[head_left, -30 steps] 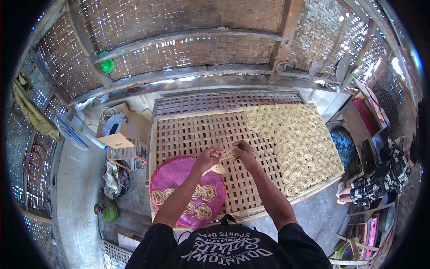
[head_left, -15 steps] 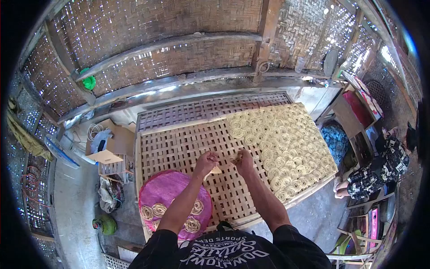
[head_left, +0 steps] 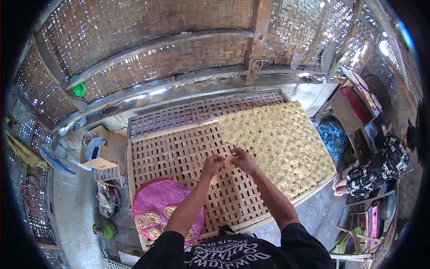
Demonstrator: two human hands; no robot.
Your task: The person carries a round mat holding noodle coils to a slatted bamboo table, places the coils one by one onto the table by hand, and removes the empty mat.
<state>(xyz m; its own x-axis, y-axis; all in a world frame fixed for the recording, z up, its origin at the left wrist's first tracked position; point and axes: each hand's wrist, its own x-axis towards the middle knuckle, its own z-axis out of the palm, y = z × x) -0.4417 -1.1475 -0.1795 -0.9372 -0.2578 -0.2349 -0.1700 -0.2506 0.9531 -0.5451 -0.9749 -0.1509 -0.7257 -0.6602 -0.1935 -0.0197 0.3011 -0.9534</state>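
Observation:
Above the woven bamboo rack (head_left: 165, 152), my left hand (head_left: 214, 166) and my right hand (head_left: 243, 160) are close together. Their fingers are pinched on a small bundle of pale noodle strands (head_left: 229, 161) between them. Coiled noodle nests (head_left: 277, 139) cover the rack's right part in close rows, just right of my right hand. At the rack's lower left lies a round pink tray (head_left: 163, 195) with several nests on it. My left forearm hides part of this tray.
Left of the rack stands an open cardboard box (head_left: 109, 150), with a green gas cylinder (head_left: 105, 228) below it on the floor. At the right are a person in patterned clothes (head_left: 380, 163) and a blue bag (head_left: 332, 139).
The view has shifted, so the rack and pink tray appear further left. My hands have come closer together, and the strands between them are now gathered into a smaller bundle.

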